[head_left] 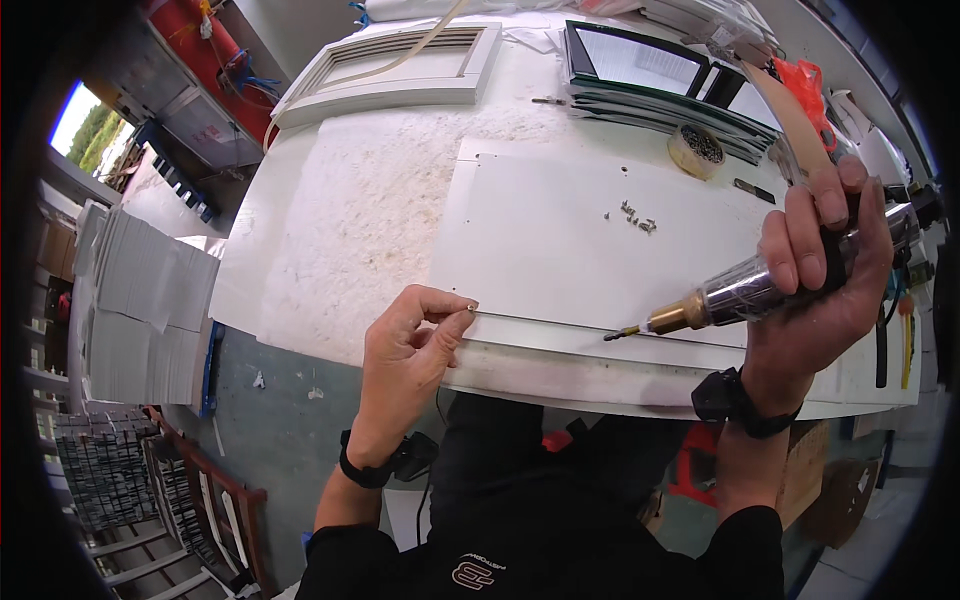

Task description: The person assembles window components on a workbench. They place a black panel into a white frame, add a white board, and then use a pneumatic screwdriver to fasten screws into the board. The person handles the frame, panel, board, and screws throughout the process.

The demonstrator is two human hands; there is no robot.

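A power driver (745, 288) with a silvery cylindrical body and a brass-coloured nose is held in the right hand (825, 275), whose grip is clamped around the body. It slants down to the left, and its thin bit ends above or on a narrow white strip (560, 335) along the near edge of a white panel (540, 235); whether the bit touches cannot be told. The left hand (410, 335) is at the panel's near left corner, its grip drawn together, thumb and forefinger pinching a tiny piece (471, 307) too small to make out. A black band with a dark unit circles each wrist. Farther in on the panel lies a loose cluster of small screws (640, 222). Beyond them, near the panel's far right part, stands a round tub (697, 152) filled with small dark pieces, with a small dark block (753, 191) just beside the panel's right portion. At the far side of the white counter (345, 180) lie a white slatted frame (390, 72) on the left and a stack of dark-framed panes (640, 62) on the right. Left of the counter rises a tall stack of white boards (150, 310), above a greenish floor (290, 430).
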